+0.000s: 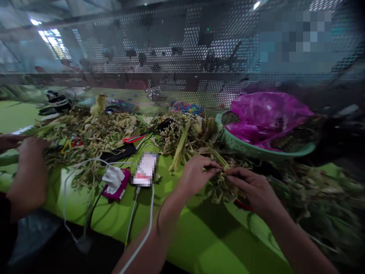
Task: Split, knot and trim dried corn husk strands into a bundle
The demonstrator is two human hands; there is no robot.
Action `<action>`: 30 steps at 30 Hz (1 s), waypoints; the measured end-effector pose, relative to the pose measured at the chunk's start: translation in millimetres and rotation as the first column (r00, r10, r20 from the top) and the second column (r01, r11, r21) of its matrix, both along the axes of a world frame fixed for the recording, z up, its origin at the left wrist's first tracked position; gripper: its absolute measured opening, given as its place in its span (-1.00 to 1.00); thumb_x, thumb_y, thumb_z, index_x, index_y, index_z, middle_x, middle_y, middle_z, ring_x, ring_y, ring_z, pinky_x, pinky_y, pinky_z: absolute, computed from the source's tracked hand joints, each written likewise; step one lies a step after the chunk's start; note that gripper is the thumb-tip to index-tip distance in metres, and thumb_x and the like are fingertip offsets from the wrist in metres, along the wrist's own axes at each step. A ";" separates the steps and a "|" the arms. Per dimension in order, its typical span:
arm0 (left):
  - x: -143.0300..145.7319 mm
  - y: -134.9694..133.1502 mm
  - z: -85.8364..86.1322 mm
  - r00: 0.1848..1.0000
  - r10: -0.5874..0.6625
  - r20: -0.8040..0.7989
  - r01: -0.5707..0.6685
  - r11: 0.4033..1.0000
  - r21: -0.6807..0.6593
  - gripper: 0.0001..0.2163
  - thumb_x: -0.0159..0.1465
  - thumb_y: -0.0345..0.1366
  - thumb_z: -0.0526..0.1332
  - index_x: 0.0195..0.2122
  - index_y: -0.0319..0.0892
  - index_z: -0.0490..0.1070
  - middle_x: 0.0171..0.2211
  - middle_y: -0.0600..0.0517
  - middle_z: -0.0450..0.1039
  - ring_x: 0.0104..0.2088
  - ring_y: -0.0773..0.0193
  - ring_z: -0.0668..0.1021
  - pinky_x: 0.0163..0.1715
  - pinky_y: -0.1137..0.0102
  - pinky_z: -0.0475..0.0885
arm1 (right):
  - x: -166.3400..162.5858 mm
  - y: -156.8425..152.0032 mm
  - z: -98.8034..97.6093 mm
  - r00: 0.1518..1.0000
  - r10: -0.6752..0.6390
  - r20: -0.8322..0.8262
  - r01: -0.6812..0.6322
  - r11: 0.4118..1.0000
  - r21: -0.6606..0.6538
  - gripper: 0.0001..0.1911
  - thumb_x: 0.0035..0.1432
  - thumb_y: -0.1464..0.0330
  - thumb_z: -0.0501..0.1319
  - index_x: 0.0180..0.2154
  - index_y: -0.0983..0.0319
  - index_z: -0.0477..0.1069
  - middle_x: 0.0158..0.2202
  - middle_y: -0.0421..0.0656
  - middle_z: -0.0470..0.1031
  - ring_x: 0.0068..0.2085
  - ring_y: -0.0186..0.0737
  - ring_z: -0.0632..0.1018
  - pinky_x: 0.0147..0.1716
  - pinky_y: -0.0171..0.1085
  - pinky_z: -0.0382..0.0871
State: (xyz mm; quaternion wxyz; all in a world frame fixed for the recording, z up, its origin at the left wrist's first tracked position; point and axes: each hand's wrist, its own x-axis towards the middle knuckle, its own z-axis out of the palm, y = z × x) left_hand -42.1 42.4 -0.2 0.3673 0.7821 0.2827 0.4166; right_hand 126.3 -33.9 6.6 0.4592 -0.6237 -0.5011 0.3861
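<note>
My left hand (198,173) is closed, its thumb and fingertips pinching the top of a bunch of withered leafy stalks (224,190). Opposite it, my right hand (253,190) pinches the same bunch, and the fingertips of both hands nearly meet there. A tiny orange-red spot shows between the fingertips, too small to name. The leaves hang below my fingers over the green tabletop (196,236). Partly hidden under my right hand lies a red-edged object (243,205). Left of my left hand is a long pale-green stalk (181,148).
A green colander (285,152) holding a purple plastic bag (270,114) stands at right. A phone (145,171) with white cables and a tissue pack (116,186) lie at centre left. Dried plant heaps (114,125) line the back. Another person's hand (32,146) works at far left.
</note>
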 end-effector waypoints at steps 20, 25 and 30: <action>5.5 -6.7 -1.5 0.962 -0.113 0.250 0.215 0.876 -0.432 -0.80 0.13 -0.19 0.26 -0.43 -0.22 0.33 -0.46 0.06 0.44 -0.43 0.36 0.41 -0.40 0.45 0.27 | -10.3 -0.2 -4.2 0.997 0.081 -0.004 -0.080 0.993 0.082 -0.91 -0.01 0.36 0.17 -0.48 0.24 0.37 -0.54 -0.29 0.28 -0.48 -0.38 0.29 -0.48 -0.39 0.15; 4.8 -2.3 -6.7 0.980 -0.119 0.161 0.176 0.896 -0.408 -0.82 0.11 -0.21 0.27 -0.43 -0.22 0.35 -0.50 0.07 0.41 -0.44 0.34 0.42 -0.38 0.44 0.29 | -4.1 -2.6 -4.4 0.966 0.080 0.246 -0.110 0.987 0.113 -0.92 0.04 0.38 0.17 -0.40 0.23 0.42 -0.49 -0.26 0.40 -0.44 -0.33 0.38 -0.42 -0.36 0.22; 6.3 -0.7 -11.7 0.983 -0.160 0.091 0.182 0.907 -0.381 -0.84 0.12 -0.23 0.25 -0.43 -0.22 0.34 -0.51 0.08 0.39 -0.45 0.34 0.41 -0.41 0.44 0.29 | 5.7 -5.3 1.5 0.883 0.063 0.465 -0.149 0.977 0.150 -0.91 0.06 0.42 0.17 -0.36 0.21 0.44 -0.46 -0.24 0.45 -0.43 -0.32 0.42 -0.44 -0.37 0.21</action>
